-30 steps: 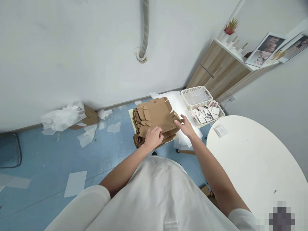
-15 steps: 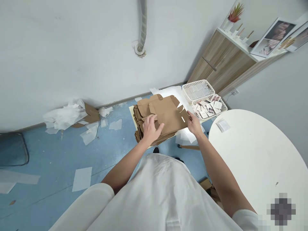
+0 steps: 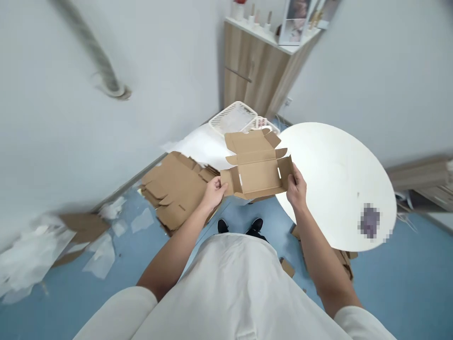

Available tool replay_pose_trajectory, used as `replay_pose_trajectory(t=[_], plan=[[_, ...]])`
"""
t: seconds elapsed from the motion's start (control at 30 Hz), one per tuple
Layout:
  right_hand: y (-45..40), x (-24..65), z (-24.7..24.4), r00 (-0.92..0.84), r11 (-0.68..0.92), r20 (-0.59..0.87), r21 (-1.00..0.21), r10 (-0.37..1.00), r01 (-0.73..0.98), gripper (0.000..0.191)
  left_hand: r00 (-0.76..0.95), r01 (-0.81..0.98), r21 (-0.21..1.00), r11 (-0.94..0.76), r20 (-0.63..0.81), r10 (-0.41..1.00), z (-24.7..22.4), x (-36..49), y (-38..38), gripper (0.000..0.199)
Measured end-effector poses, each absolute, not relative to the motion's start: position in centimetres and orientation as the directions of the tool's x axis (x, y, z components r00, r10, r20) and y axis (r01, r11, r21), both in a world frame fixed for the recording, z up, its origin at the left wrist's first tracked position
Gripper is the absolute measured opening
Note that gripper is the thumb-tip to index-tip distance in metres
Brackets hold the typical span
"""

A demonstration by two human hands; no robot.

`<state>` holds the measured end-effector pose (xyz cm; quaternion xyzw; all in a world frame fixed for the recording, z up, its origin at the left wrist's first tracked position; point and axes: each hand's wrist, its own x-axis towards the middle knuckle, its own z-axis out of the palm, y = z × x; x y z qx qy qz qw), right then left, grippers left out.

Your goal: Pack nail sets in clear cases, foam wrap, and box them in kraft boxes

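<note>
Nearest to us, our white shirt fills the bottom middle of the frame. Past it, our left hand, just left of the centre, pinches the left side flap of an unfolded brown carton. Our right hand, right of the centre, grasps its right flap, thumb toward the inside. The carton is held between both hands at the middle of the frame, its two slotted side flaps bent up and its far panels spread open toward the top.

Beyond our left forearm, left of the centre, lies a stack of flattened cardboard. At the right, we see a round white table. Below the carton, our dark shoes stand on the blue floor. Behind the carton, above the centre, sits a white plastic basket, with a second one partly hidden. Farthest, at the upper middle, a wood-grain cabinet stands near the wall.
</note>
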<state>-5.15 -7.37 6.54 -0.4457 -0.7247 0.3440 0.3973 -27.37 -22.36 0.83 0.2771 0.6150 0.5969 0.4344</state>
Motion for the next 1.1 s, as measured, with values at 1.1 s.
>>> replay_pose_trajectory(t=[1.1], plan=[[-3.5,24.8,-6.2,0.285,-0.472,-0.38,-0.762,0.88,0.443,0.042,0.002,0.707,0.669,0.23,-0.327,0.945,-5.2,-4.0,2.4,0.026]])
